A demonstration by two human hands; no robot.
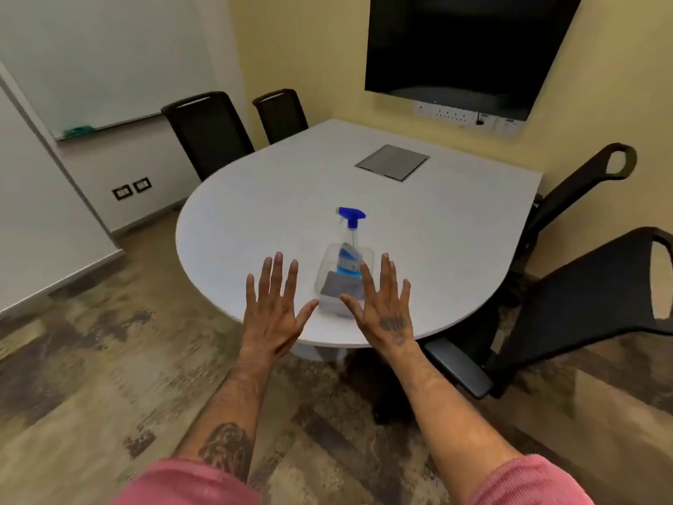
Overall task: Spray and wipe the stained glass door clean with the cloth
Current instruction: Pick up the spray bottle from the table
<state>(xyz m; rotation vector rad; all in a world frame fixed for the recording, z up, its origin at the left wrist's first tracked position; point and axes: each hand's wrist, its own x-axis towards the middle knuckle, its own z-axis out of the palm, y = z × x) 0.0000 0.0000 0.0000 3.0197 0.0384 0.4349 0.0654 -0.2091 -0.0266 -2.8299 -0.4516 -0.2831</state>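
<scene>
A clear spray bottle (349, 246) with a blue trigger head stands in a clear plastic tub (368, 256) near the front edge of the white table (255, 213). A grey folded cloth (342, 287) lies in the same tub in front of the bottle. My left hand (273, 308) hovers flat, fingers spread, just left of the tub and holds nothing. Spread the same way, my right hand (382, 304) is over the tub's near right corner, empty, partly covering the cloth. No glass door is in view.
Two black chairs (211, 133) stand behind the table at the left, two more black chairs (582, 286) at the right. A dark wall screen (466, 45) hangs beyond the table. A grey cable hatch (392, 162) is set in the tabletop. A whiteboard (91, 60) covers the left wall.
</scene>
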